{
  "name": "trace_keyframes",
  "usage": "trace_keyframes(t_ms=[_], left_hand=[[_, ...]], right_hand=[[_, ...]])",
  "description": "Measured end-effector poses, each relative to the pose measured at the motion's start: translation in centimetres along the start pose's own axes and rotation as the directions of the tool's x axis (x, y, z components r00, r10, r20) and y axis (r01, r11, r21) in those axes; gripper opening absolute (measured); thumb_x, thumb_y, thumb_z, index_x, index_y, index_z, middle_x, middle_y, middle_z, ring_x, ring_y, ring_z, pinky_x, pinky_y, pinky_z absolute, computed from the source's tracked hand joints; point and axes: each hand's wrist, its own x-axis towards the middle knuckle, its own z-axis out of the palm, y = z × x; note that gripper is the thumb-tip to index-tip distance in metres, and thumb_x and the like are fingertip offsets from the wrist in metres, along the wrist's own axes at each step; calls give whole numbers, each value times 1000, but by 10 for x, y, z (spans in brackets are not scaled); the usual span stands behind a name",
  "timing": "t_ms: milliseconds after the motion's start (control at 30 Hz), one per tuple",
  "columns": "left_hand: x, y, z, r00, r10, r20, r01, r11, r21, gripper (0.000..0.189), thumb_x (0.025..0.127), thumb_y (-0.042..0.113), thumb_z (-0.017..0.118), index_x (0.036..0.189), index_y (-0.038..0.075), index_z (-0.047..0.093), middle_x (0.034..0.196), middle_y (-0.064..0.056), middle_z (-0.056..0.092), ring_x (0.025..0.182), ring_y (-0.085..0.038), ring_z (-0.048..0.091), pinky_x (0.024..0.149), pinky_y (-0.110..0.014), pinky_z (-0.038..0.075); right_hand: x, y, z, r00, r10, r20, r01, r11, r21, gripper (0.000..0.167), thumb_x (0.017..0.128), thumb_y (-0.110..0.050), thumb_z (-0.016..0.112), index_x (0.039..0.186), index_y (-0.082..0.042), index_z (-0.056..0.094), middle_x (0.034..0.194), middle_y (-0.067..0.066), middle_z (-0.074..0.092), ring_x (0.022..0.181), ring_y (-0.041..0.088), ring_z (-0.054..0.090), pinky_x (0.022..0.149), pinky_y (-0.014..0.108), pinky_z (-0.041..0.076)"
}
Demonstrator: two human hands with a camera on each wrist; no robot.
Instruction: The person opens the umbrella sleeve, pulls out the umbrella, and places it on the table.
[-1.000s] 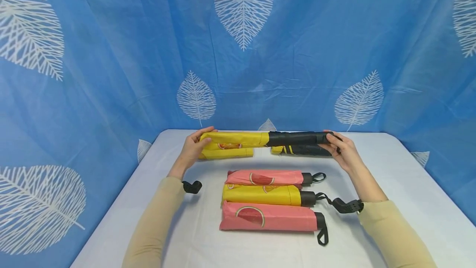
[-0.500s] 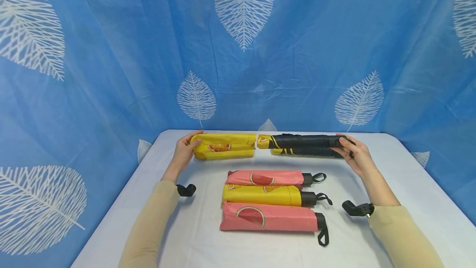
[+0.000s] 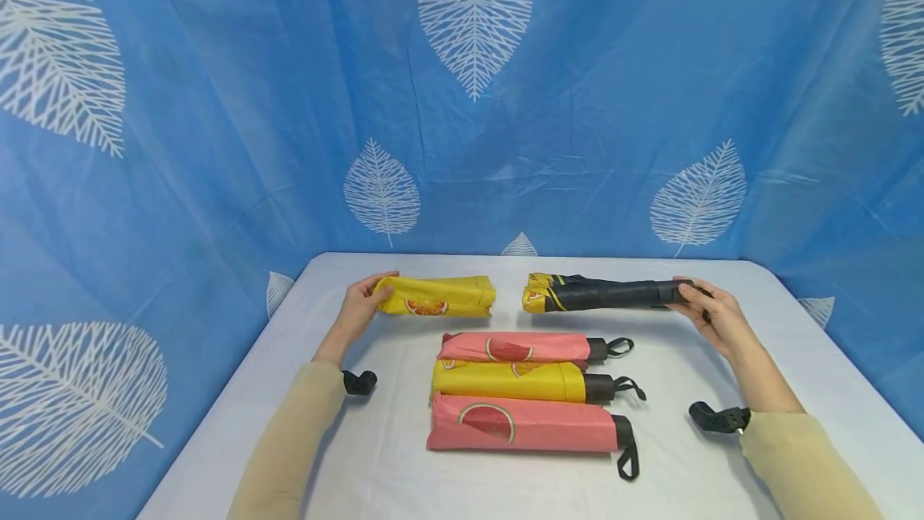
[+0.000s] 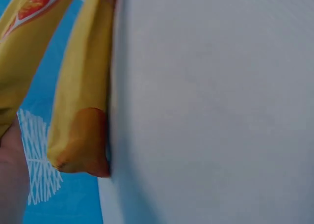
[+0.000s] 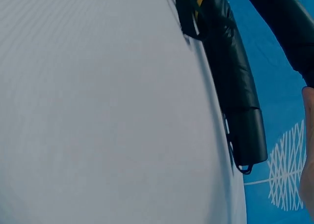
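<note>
My left hand [image 3: 357, 315] pinches the closed end of a yellow umbrella sleeve [image 3: 462, 295] printed with an orange slice. To the right, my right hand [image 3: 716, 318] grips the handle end of a folded black umbrella [image 3: 599, 294] with a yellow-edged tip. A gap parts the two. In the left wrist view, a second yellow sleeve [image 4: 81, 96] lies on the table beside the held one. The right wrist view has another black umbrella [image 5: 230, 71] lying below the held one. The held things hide most of both from the head camera.
Nearer on the white table [image 3: 390, 464] lie three sleeved umbrellas with black handles and wrist straps: a pink one [image 3: 476, 346], a yellow one [image 3: 469, 379] and a front pink one [image 3: 556, 428]. A blue leaf-patterned curtain [image 3: 577, 183] stands behind.
The yellow sleeve has come off the black umbrella, baring its yellow-edged tip. My right hand has moved right, my left hand slightly left, and both held things have come lower.
</note>
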Motion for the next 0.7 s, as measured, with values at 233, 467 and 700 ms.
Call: trace_keyframes(t_ms=[233,467,700], left_hand=[[-13,12,3,999,-30,33,28,997,72,40,95,4,55,133,-7,49,126,-25,52,93,-15,55,76,-18,49],[-3,-9,-3,998,-57,23,52,981,187,43,94,14,59,134,-1,51,133,-20,49,105,-22,50,86,-23,45],[1,-20,-4,1000,-27,6,24,960,279,47,93,15,61,137,1,48,137,-18,46,122,-31,44,101,-41,38]], right_hand=[[-3,3,-8,999,30,-31,-32,997,-66,25,97,-1,49,106,-14,69,108,-3,54,91,14,67,80,20,50],[-2,7,-14,997,56,-50,-64,984,-168,24,97,-5,52,105,-21,68,105,-5,58,89,12,67,74,18,51],[-2,6,-21,983,71,-167,-144,867,-476,29,92,-21,63,120,-16,59,96,-14,61,81,3,64,44,24,33]])
